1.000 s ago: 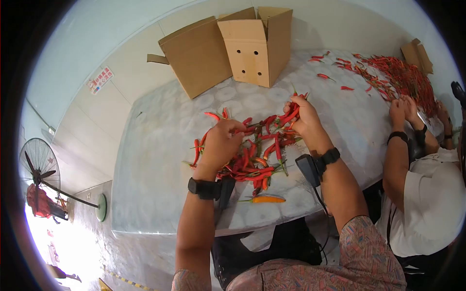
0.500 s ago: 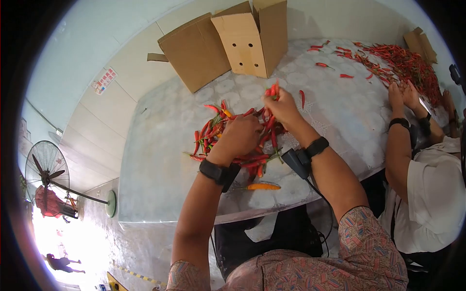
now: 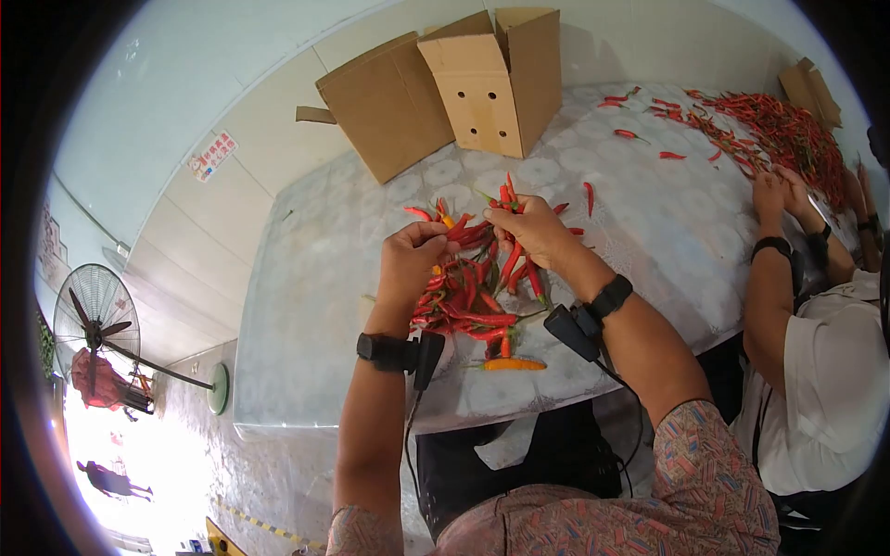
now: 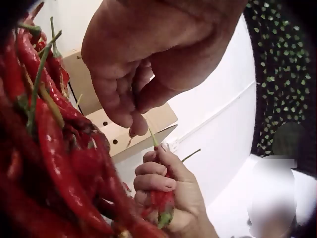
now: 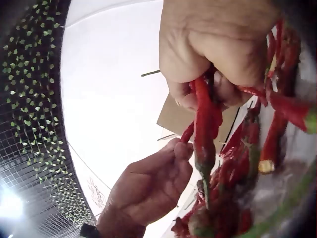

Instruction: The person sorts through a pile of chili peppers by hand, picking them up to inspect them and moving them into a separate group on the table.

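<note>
Over the left part of a pile of red chilies point(image 3: 473, 301), my left hand point(image 3: 408, 264) pinches a red chili between thumb and fingertips; the right wrist view shows this chili point(image 5: 187, 133) beside the other bunch. My right hand point(image 3: 542, 233) curls round several red chilies point(image 3: 508, 192) just above the pile's upper side, their green stems sticking out. In the left wrist view the right hand point(image 4: 173, 193) grips that bunch below the left hand point(image 4: 158, 54). An orange chili point(image 3: 514, 365) lies at the pile's near edge.
Two cardboard boxes point(image 3: 389, 111) point(image 3: 473, 93) stand at the table's back. A larger chili heap point(image 3: 788, 134) lies at the far right, where another person's hands point(image 3: 779, 193) work. One loose chili point(image 3: 590, 197) lies right of my right hand. A fan point(image 3: 95, 315) stands at left.
My right hand has moved left from the pile's right side, still gripping its bunch. My left hand went rightward over the pile, then back left, and now visibly pinches a chili.
</note>
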